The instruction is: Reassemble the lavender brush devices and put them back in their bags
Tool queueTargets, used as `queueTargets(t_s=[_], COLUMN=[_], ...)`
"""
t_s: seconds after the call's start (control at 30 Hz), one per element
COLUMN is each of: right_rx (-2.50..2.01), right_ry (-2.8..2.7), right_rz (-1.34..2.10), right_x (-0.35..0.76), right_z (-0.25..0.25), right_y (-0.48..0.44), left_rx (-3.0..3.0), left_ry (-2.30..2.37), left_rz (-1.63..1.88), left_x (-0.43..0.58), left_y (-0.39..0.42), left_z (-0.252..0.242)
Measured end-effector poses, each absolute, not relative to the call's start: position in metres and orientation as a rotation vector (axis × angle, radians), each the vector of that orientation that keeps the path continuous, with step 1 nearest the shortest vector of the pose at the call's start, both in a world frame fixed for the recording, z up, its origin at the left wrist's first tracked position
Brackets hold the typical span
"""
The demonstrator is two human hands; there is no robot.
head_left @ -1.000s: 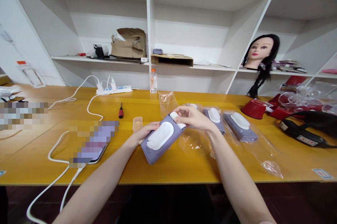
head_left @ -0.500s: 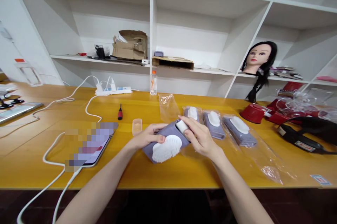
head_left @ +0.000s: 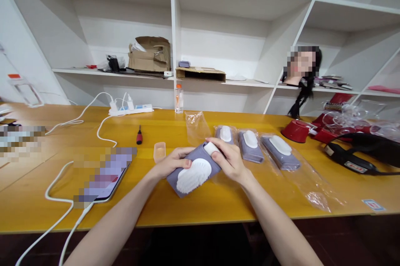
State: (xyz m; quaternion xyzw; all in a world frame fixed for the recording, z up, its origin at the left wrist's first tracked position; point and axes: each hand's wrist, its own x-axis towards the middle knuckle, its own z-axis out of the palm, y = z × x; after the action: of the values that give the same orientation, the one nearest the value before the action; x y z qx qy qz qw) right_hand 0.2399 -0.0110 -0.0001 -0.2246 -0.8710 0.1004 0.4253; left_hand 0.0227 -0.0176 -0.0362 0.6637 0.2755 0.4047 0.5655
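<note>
A purple-grey box-shaped case (head_left: pixel 178 187) is held tilted above the table, with a white oval brush-like pad (head_left: pixel 194 175) on its face. My left hand (head_left: pixel 171 162) grips the case from the left, thumb on the front beside the pad. At the case's upper right end sits a white block (head_left: pixel 210 148), partly inside the opening. My right hand (head_left: pixel 229 160) closes over that end, its thumb and fingers on the white block; the fingertips behind are hidden. Just beyond lie similar cases in clear bags, one partly behind my right hand, another (head_left: pixel 250 146) to its right.
A small orange-tinted plastic cup (head_left: pixel 159 152) and a red-and-black screwdriver (head_left: pixel 139 136) lie left of my hands. A phone (head_left: pixel 108 174) with white cables is nearer. Black headgear (head_left: pixel 353 160) and red appliances (head_left: pixel 295 131) stand right. A clear bottle (head_left: pixel 178 99) stands behind.
The view has shifted slightly, so everything sits a little farther left. Both hands keep nearly the same grip on the case and the white block.
</note>
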Motion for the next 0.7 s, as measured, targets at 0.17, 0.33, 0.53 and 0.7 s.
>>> queueTargets(t_s=[0.17,0.33,0.53,0.7], right_rx=[-0.657,-0.741,-0.704,-0.721], right_ry=[-2.180,-2.103,-1.968,-1.720], right_rz=[0.339,0.547,1.020,1.155], right_x=[0.242,0.239,0.230,0.228], right_z=[-0.004,-0.001,0.002,-0.006], right_y=[-0.012,-0.013,-0.005,0.005], left_rx=[1.538,1.515,1.419,1.419], left_ry=[0.661,0.673,0.673,0.699], left_rz=[0.955,0.948,0.964,1.053], left_x=[0.022,0.023,0.022,0.025], left_y=[-0.020,-0.021,-0.016,-0.016], left_z=[-0.035,-0.034,-0.044,-0.042])
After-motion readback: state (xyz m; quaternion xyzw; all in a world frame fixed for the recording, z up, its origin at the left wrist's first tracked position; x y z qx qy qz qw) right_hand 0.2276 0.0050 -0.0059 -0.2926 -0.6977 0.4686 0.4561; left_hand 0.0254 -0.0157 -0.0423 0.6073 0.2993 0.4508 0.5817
